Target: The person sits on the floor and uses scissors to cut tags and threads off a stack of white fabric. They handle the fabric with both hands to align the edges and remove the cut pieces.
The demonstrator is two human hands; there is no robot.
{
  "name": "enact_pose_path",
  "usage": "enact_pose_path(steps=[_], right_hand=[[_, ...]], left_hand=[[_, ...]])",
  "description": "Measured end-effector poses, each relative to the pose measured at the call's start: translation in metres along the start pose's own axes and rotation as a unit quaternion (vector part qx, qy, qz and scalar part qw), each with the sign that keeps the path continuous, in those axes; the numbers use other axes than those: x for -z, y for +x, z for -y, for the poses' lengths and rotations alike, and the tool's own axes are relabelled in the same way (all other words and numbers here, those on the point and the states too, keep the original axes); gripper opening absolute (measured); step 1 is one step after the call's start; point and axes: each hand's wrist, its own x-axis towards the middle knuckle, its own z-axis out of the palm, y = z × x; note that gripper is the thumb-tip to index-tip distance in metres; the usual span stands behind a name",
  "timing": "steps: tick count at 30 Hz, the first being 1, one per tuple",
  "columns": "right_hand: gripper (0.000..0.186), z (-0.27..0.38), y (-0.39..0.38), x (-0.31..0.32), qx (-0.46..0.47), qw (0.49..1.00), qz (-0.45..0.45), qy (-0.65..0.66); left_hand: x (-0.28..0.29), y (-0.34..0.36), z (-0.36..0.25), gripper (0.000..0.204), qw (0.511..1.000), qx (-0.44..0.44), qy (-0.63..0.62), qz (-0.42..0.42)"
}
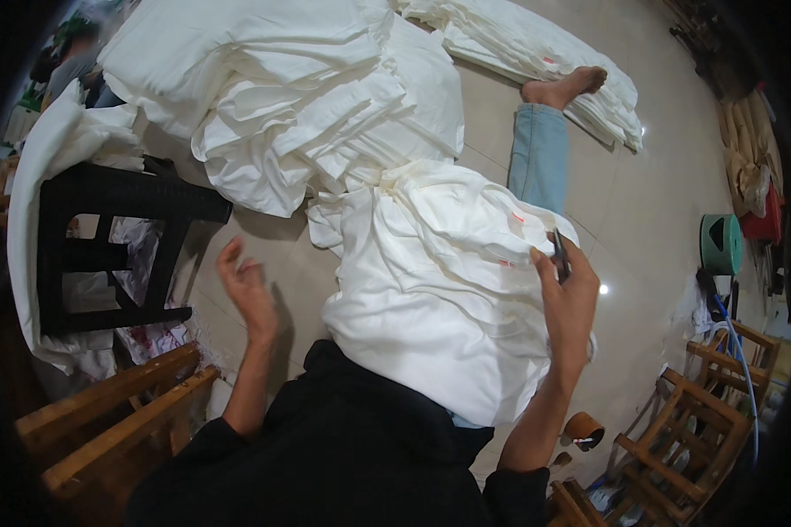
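White garments [431,299] lie over my lap, with small orange-red marks on the upper right folds. My right hand [567,268] grips a small dark tool [559,248], likely snips, at the right edge of these garments, its thumb on the cloth. My left hand [244,277] is raised left of the garments, fingers apart and loosely curved, holding nothing. My leg in light blue jeans [538,149] stretches out beyond the garments, bare foot at its end.
A large white garment heap [281,88] and a folded pile [492,35] lie ahead on the tiled floor [642,202]. A black plastic stool [123,184], wooden frames [123,422] [685,422], a green round object [721,244] and a small brown container [583,430] surround me. A person [70,66] is at upper left.
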Motion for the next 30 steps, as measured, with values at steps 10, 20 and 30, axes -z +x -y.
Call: enact_pose_path(steps=[10, 20, 30], right_hand=[[0.015, 0.009, -0.009, -0.038, 0.024, 0.971, 0.209, -0.112], [0.023, 0.038, -0.036, -0.018, -0.060, 0.988, 0.077, 0.120], [0.036, -0.020, 0.025, -0.099, -0.115, 0.959, 0.164, 0.199]], left_hand=[[-0.228, -0.023, -0.097, 0.062, 0.873, -0.257, 0.100, 0.403], [-0.192, -0.058, -0.060, 0.040, 0.902, -0.249, 0.000, 0.354], [-0.174, -0.066, -0.065, 0.050, 0.898, -0.206, -0.012, 0.389]])
